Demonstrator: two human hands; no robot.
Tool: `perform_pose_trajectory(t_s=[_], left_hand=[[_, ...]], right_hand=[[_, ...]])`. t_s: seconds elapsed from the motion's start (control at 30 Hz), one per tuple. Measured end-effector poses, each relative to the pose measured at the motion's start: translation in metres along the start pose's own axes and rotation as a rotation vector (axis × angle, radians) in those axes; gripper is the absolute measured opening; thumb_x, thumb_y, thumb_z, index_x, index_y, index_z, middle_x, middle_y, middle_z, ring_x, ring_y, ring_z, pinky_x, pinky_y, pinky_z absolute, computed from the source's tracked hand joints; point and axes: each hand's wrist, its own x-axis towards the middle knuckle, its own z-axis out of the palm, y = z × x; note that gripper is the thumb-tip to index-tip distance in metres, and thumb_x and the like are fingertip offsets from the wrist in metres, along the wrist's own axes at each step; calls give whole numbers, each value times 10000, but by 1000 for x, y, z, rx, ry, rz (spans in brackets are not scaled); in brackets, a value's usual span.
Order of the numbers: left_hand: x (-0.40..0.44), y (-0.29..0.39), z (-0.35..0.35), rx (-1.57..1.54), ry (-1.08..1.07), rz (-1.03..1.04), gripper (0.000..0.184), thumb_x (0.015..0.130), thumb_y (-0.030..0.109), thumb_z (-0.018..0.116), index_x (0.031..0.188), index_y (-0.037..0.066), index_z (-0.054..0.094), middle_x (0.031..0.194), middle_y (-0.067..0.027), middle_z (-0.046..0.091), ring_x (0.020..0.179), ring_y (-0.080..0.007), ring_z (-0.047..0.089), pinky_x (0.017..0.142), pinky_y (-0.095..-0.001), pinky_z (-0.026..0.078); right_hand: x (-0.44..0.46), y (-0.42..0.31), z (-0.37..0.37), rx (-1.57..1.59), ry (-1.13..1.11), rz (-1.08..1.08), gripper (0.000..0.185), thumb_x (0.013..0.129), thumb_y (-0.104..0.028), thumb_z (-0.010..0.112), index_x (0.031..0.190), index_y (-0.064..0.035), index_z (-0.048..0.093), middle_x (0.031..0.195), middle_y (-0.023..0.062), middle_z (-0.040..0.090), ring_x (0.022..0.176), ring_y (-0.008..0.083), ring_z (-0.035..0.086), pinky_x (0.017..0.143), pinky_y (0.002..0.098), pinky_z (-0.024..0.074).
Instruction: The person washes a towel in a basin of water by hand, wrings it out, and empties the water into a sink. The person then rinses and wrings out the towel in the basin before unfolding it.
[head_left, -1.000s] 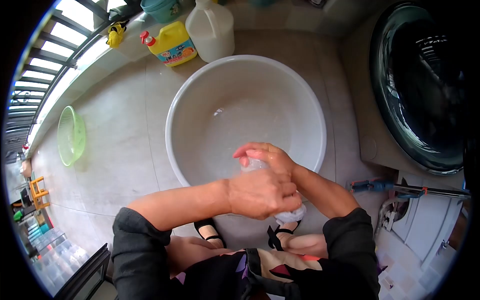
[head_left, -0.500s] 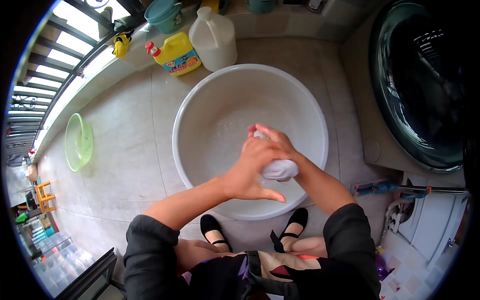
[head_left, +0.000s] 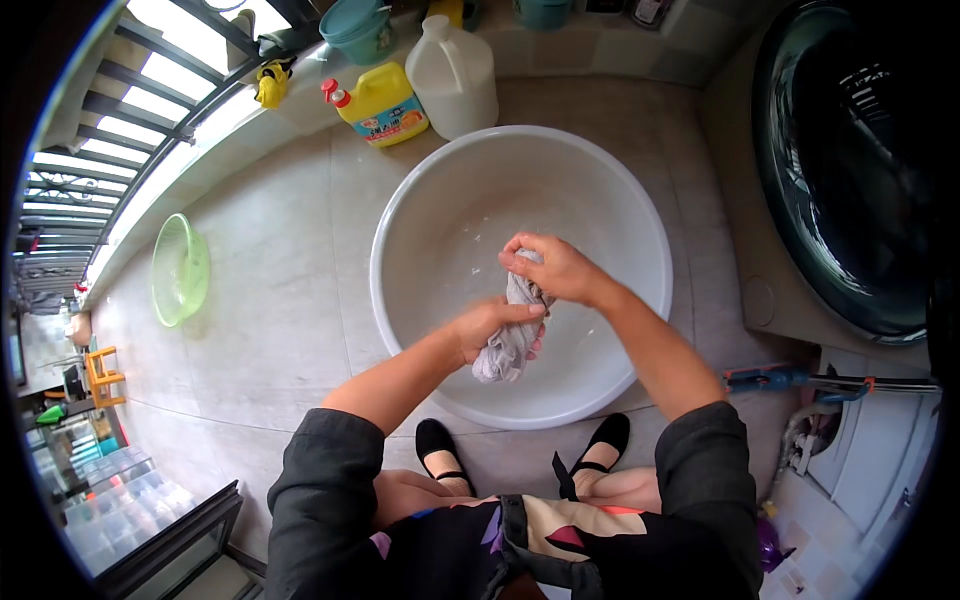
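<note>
A bunched, twisted pale grey cloth (head_left: pixel 507 352) hangs between my two hands above a big white basin (head_left: pixel 655 290). My left hand (head_left: pixel 490 327) is wrapped round its middle, thumb across the front, and its lower end bulges out below. Higher up, my right hand (head_left: pixel 552 268) closes on the cloth's upper end with curled fingers. Small wet-looking specks show on the bottom of the basin; I cannot tell how much water it holds.
Behind the basin stand a yellow detergent jug (head_left: pixel 385 108) and a white plastic jug (head_left: pixel 455 80). A green basin (head_left: pixel 181 270) is on the floor at left. A dark round appliance door (head_left: pixel 840 180) is at right. My black shoes (head_left: pixel 440 450) are by the basin's near side.
My hands were stacked together with the cloth balled up between them; now they are apart along it, and the cloth is drawn out lengthwise. The whole view has shifted slightly.
</note>
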Motion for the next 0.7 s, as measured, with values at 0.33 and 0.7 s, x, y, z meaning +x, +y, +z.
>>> perform_pose_trajectory(t_s=[0.33,0.7], left_hand=[[6,2,67,-521,-476,169,636,790,440,520,1164,-43,342,747,-64,462,592,-160,466,574,-298,422],[-1,13,99,-669,-179,533,454,777,237,567,1071,-62,393,779,-41,472,603,-112,466,584,-278,429]], right_hand=[[23,26,-31,1319,-743,-718,462,855,-431,442,1176,-104,497,1078,146,483,1057,341,463,912,494,379],[-14,-17,-49,886,-117,-469,284,803,-181,529,1058,-55,547,850,77,512,838,196,531,726,358,483]])
